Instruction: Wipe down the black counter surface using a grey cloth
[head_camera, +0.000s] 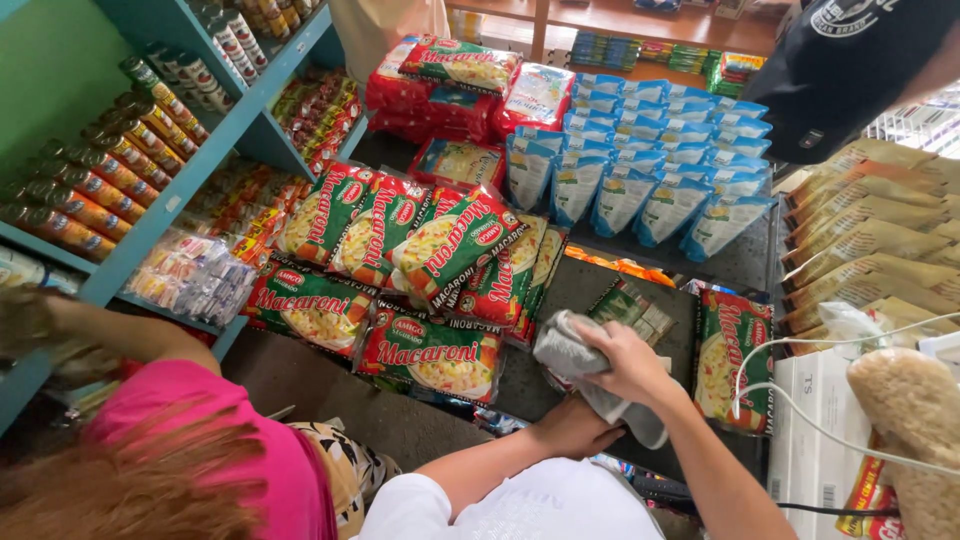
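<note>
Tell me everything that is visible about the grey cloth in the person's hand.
The grey cloth looks like soft woven fabric, plain and without pattern. It is crumpled and folded in thick rolls, not spread flat. The right hand grips it from above, pressing it onto the dark shelf surface; one end bulges out to the left of the hand, another hangs below the wrist. The left hand lies just under it, near or touching the hanging end. It sits between macaroni packets.
</note>
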